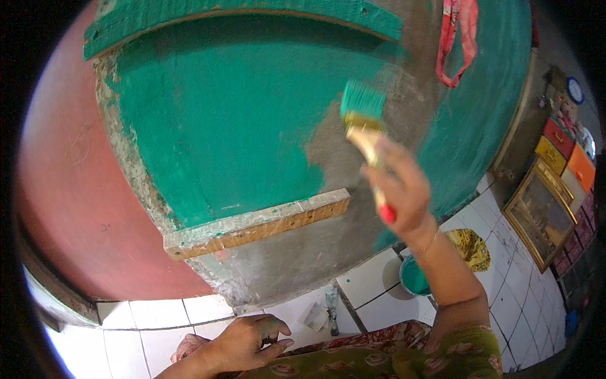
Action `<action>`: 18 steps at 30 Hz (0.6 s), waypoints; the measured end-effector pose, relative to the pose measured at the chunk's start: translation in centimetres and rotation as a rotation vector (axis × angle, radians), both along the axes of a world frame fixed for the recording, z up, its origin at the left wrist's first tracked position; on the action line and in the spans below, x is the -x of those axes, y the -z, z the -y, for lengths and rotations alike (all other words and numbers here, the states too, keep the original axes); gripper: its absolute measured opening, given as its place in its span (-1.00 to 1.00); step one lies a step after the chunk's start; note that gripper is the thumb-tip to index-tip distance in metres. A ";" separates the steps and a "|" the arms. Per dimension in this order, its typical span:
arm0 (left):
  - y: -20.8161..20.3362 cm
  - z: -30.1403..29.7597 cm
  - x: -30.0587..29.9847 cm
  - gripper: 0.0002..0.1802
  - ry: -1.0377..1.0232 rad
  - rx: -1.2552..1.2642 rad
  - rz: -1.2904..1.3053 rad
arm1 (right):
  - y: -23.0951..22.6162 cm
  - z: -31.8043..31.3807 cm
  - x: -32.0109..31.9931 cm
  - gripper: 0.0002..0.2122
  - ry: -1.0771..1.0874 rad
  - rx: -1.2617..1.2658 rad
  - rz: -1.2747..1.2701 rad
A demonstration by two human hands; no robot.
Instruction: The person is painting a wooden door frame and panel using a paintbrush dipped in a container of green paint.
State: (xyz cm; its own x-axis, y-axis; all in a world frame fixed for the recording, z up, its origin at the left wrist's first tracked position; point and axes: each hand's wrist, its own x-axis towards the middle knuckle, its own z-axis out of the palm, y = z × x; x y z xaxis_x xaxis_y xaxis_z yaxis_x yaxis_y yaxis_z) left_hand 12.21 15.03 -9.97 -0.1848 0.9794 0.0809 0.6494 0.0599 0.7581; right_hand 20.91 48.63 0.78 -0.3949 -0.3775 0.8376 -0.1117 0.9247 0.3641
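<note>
A wide paintbrush (364,123) with a pale wooden handle and a red end is held in my right hand (404,186), fingers wrapped round the handle. Its bristles are loaded with green paint and lie against or just before the wall (221,114), where wet green meets bare grey-brown plaster. Slight blur covers the hand and brush. Low in front of me, my left hand (252,341) hangs over my lap, loosely curled, thumb and forefinger apart, nothing in it. A container of green paint (413,278) stands on the floor, partly hidden behind my right forearm.
A wooden ledge (259,224) juts from the wall, and a green-painted board (240,12) crosses above. Pink cloth straps (464,44) hang at upper right. On the tiles lie a narrow tool (332,309) and yellow patterned cloth (468,249). A framed picture (540,215) leans against coloured drawers.
</note>
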 end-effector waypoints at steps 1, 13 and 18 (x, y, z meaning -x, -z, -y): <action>0.3 0.1 0.1 -0.74 -0.007 0.006 0.000 | 2.0 0.5 -0.4 -0.76 -0.008 -0.001 0.068; 0.1 0.3 -0.2 -0.73 -0.011 0.022 -0.023 | -4.1 3.7 -2.5 -0.82 -0.243 0.431 0.649; -0.3 0.6 -0.4 -0.72 -0.016 0.049 -0.001 | -8.2 2.4 -1.2 -0.82 -0.249 0.260 0.297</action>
